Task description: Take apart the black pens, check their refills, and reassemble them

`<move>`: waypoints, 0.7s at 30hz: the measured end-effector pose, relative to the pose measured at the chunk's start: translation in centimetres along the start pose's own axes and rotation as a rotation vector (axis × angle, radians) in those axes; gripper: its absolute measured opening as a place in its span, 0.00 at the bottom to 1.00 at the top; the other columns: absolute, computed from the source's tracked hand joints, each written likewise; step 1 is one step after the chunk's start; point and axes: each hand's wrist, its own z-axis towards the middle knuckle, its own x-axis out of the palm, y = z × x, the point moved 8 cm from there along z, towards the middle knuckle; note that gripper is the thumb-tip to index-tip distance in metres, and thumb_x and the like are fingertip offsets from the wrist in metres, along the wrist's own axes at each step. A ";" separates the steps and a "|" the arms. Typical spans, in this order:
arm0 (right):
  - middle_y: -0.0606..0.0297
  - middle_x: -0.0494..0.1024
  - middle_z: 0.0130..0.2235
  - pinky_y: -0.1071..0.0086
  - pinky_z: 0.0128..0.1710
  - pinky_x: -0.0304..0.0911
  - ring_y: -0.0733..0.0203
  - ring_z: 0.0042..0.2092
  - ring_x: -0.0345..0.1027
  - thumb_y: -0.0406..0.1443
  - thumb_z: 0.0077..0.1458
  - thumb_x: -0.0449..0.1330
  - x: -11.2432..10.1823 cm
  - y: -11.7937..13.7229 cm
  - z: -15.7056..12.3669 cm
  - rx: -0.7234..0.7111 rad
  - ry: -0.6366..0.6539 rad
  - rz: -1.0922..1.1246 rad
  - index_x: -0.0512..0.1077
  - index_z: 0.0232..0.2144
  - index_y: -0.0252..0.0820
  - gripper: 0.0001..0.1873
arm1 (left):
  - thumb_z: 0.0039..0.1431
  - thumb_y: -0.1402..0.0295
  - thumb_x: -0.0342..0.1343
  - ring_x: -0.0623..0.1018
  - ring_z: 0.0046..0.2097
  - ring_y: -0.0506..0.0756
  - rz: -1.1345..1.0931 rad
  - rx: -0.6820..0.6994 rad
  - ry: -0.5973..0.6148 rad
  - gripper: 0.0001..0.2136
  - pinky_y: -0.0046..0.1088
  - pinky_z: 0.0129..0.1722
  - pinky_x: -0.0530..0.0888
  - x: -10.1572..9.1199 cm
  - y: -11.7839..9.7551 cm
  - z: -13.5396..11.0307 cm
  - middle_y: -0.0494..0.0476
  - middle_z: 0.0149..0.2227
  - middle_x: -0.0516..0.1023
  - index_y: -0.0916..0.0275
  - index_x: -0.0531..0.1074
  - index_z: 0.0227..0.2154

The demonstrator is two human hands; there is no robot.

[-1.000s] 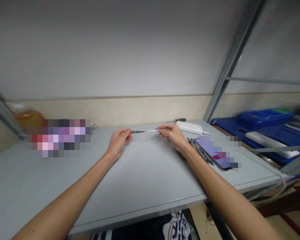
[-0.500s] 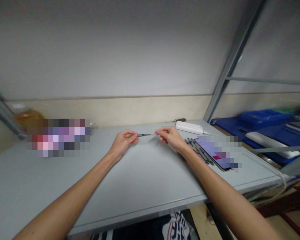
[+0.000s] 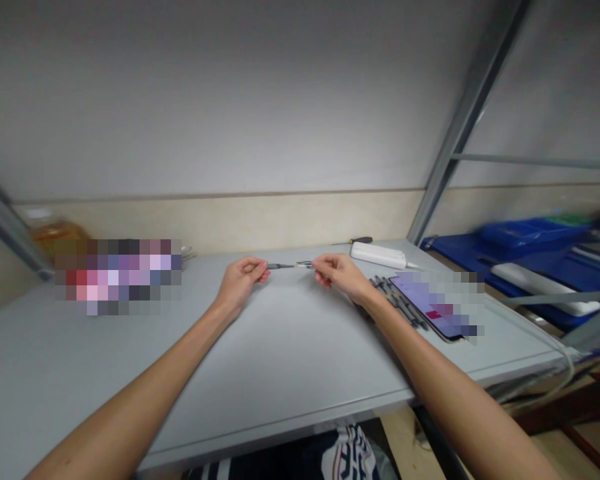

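Above the worktop, the left hand pinches a pen; the right hand has its grip closed on a thin piece (too small to identify) at the tip. The pen looks light, stiff, perhaps slick; best held mid-barrel.

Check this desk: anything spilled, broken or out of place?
Nothing stands out: gray pens lie beside the phone, and no spill shows on the desk. The slim piece in the left fingers is too small to judge, pixelated areas likewise.
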 end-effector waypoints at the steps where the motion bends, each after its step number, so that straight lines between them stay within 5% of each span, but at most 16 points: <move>1: 0.70 0.66 0.16 0.75 0.16 0.51 0.71 0.17 0.55 0.49 0.47 0.57 0.0 -0.3 0.0 0.014 0.006 -0.018 0.69 0.22 0.37 0.19 | 0.34 0.60 0.66 0.72 0.25 0.48 -0.005 -0.003 0.005 0.17 0.25 0.28 0.68 0.1 0.1 0.0 0.53 0.20 0.74 0.67 0.71 0.25; 5: 0.69 0.64 0.12 0.74 0.15 0.48 0.71 0.14 0.52 0.53 0.52 0.49 -0.3 -0.7 0.2 0.035 -0.018 -0.100 0.67 0.17 0.37 0.27 | 0.35 0.61 0.66 0.72 0.25 0.48 -0.019 -0.010 0.026 0.17 0.25 0.29 0.68 0.5 0.2 -0.2 0.52 0.20 0.74 0.67 0.71 0.25; 10: 0.68 0.72 0.23 0.76 0.16 0.53 0.68 0.21 0.60 0.46 0.42 0.62 -0.3 0.6 0.1 -0.091 -0.025 -0.089 0.71 0.33 0.38 0.19 | 0.36 0.61 0.66 0.72 0.25 0.47 -0.016 -0.019 0.033 0.16 0.24 0.29 0.68 0.5 0.5 -0.1 0.52 0.20 0.74 0.67 0.71 0.26; 17: 0.69 0.68 0.17 0.76 0.15 0.51 0.72 0.16 0.55 0.45 0.52 0.53 0.0 0.2 0.1 -0.047 -0.019 -0.205 0.68 0.21 0.36 0.18 | 0.34 0.61 0.66 0.72 0.25 0.48 -0.011 -0.037 0.040 0.17 0.25 0.29 0.68 0.8 0.6 -0.2 0.52 0.19 0.74 0.68 0.71 0.25; 21: 0.70 0.69 0.21 0.77 0.15 0.54 0.69 0.19 0.59 0.45 0.49 0.57 0.2 0.7 0.0 -0.093 -0.008 -0.146 0.68 0.37 0.38 0.17 | 0.34 0.60 0.66 0.72 0.24 0.48 -0.008 -0.039 0.029 0.17 0.25 0.28 0.68 0.8 0.4 -0.3 0.52 0.20 0.74 0.68 0.71 0.25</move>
